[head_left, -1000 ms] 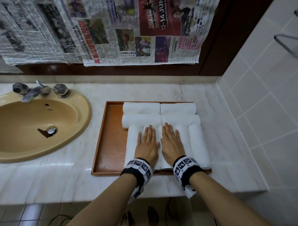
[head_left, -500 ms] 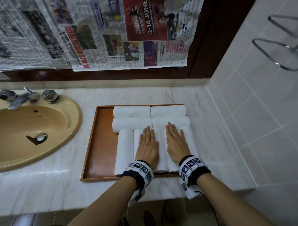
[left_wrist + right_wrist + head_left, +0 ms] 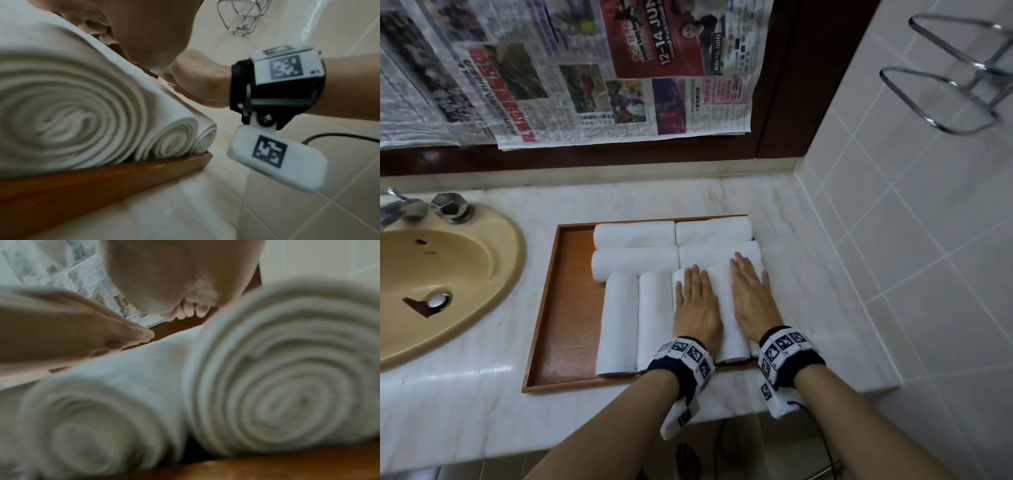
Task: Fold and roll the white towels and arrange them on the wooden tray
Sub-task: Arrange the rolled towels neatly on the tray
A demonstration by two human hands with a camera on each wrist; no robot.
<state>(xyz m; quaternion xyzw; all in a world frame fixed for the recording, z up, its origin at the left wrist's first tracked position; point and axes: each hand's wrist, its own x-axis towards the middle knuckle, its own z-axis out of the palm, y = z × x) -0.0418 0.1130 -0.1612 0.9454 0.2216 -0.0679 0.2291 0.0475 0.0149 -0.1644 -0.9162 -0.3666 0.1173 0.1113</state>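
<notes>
Item: wooden tray (image 3: 565,308) on the marble counter, rolled white towels (image 3: 635,262) packed toward its right edge, bare strip along the left. Your left hand (image 3: 697,308) and right hand (image 3: 751,301) lie flat, fingers straight and close together, pressing the near-row rolls, likely to snug them rightward and keep them from unrolling

Bare forearms, black wristbands (image 3: 683,365) with white coded tags, black cable (image 3: 337,136)

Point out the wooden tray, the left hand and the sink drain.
wooden tray (image 3: 571,308), head view, bare floor left of the towels.
left hand (image 3: 697,308), head view, back of the hand.
sink drain (image 3: 436,300), head view, metal plug.
</notes>
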